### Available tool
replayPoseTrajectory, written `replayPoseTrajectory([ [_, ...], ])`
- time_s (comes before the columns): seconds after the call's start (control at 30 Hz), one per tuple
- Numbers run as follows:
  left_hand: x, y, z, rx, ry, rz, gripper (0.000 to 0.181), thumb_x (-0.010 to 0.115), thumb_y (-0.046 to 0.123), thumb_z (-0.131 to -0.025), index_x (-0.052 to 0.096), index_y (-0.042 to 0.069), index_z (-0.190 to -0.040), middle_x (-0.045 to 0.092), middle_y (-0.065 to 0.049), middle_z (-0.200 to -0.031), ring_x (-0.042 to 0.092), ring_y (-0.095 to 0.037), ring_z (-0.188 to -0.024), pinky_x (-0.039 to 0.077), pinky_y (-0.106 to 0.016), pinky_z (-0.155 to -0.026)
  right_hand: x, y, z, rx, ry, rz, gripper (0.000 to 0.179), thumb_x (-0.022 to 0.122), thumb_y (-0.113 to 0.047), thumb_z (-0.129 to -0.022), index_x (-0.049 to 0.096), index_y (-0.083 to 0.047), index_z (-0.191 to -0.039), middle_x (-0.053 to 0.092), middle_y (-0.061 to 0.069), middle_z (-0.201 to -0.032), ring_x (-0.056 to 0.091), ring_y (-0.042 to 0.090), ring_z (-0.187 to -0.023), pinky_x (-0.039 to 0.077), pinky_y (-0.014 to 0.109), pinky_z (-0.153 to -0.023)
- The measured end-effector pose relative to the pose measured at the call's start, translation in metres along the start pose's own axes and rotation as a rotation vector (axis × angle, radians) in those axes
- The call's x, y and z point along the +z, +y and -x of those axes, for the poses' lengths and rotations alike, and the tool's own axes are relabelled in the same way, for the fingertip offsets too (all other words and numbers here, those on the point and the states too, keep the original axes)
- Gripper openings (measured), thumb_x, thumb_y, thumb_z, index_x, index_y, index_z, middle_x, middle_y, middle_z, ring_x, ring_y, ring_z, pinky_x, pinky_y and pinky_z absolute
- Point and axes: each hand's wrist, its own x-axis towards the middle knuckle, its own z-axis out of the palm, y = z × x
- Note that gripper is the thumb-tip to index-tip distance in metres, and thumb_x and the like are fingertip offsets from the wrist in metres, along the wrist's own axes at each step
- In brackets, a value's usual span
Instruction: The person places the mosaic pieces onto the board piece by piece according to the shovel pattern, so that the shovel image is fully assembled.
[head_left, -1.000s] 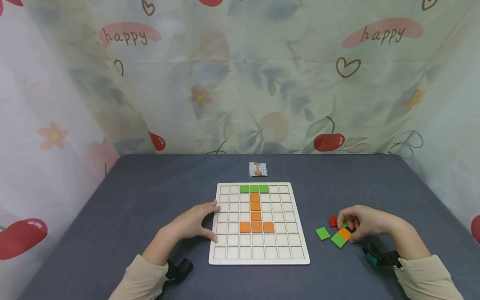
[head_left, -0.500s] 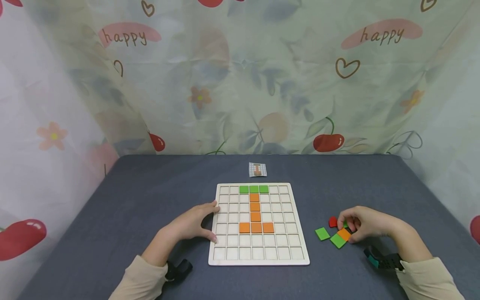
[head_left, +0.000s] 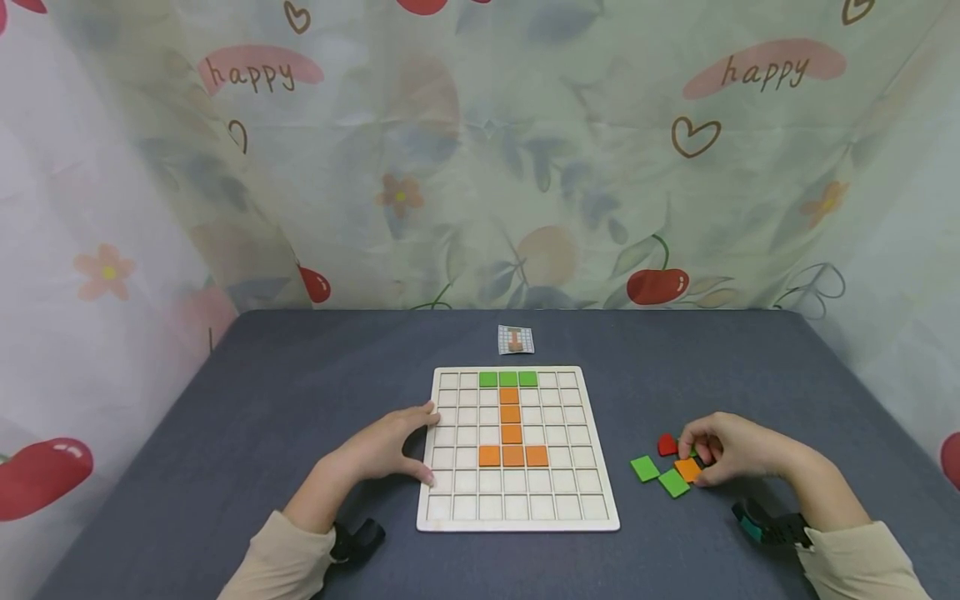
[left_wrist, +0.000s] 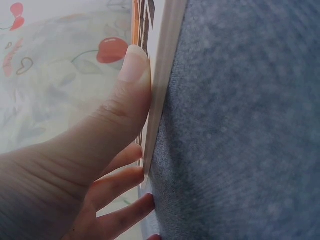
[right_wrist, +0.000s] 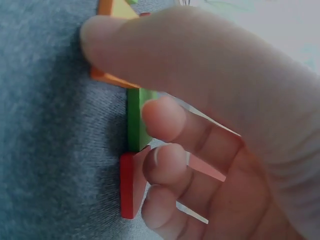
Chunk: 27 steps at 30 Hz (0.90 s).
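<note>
A white gridded board (head_left: 518, 525) lies on the dark table, with several green tiles (head_left: 508, 379) in its far row and orange tiles (head_left: 512, 433) forming a column and a short bar below. My left hand (head_left: 386, 443) rests at its left edge; in the left wrist view the thumb (left_wrist: 132, 75) lies along the rim. On the right, my right hand (head_left: 731, 450) is over loose tiles. Its thumb (right_wrist: 115, 45) touches an orange tile (head_left: 687, 471), while the other fingers hang loosely curled close over a green tile (right_wrist: 134, 120) and a red tile (right_wrist: 132, 185).
Two more green tiles (head_left: 645, 468) lie just left of the orange one. A small printed card (head_left: 516, 340) with a grid picture lies beyond the board. A patterned curtain (head_left: 487, 167) hangs behind the table.
The loose orange tile has turned slightly under my right thumb, and the green tile beside it has shifted a little left, toward the board. My left hand and the board stay put.
</note>
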Motion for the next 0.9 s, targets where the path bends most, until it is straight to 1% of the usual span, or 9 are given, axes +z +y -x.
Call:
replayPoseTrajectory([
  [0.17,-0.0002,-0.0005,0.0001,0.004,-0.005,0.001,0.087,0.084,0.035,-0.064,0.047,0.004,-0.136,0.034,-0.014,-0.151,0.033,-0.032,-0.139,0.029,-0.048,-0.112,0.0018,-0.0009,0.0007,0.024,0.029,0.022,0.021,0.078,-0.019,-0.073,0.063,-0.01,-0.084,0.053,-0.002,-0.068,0.04,-0.004,-0.055,0.039,0.018,-0.049],
  [0.27,-0.0002,-0.0008,0.0002,0.009,-0.005,0.001,0.087,0.084,0.035,-0.064,0.047,0.004,-0.136,0.034,-0.014,-0.151,0.033,-0.032,-0.139,0.029,-0.048,-0.112,0.0026,-0.0012,0.0007,0.023,0.038,0.027,0.023,0.078,-0.02,-0.072,0.062,-0.009,-0.084,0.053,-0.002,-0.069,0.04,-0.004,-0.056,0.039,0.018,-0.049],
  [0.57,0.0003,-0.0014,0.0012,0.013,-0.002,0.003,0.086,0.083,0.035,-0.064,0.047,0.004,-0.136,0.034,-0.014,-0.151,0.033,-0.032,-0.139,0.029,-0.048,-0.112,0.0056,-0.0013,0.0001,0.022,0.054,0.008,0.021,0.077,-0.012,-0.072,0.062,-0.005,-0.085,0.053,-0.001,-0.07,0.039,-0.003,-0.056,0.038,0.018,-0.049],
  [0.77,0.0002,-0.002,0.0016,0.014,-0.003,0.0,0.087,0.084,0.035,-0.064,0.047,0.004,-0.137,0.033,-0.014,-0.151,0.032,-0.032,-0.139,0.029,-0.048,-0.112,0.0058,-0.0044,0.0014,0.009,0.093,0.056,0.019,0.076,-0.012,-0.073,0.062,-0.007,-0.084,0.052,-0.003,-0.07,0.04,-0.005,-0.057,0.038,0.018,-0.05],
  [0.9,0.0007,-0.002,0.0012,0.016,0.001,-0.001,0.088,0.083,0.036,-0.064,0.046,0.005,-0.137,0.032,-0.014,-0.151,0.032,-0.032,-0.14,0.029,-0.048,-0.112,0.0041,-0.01,0.0015,0.019,0.12,0.093,0.018,0.076,-0.014,-0.074,0.062,-0.01,-0.086,0.052,-0.004,-0.076,0.042,-0.002,-0.061,0.039,0.018,-0.052],
])
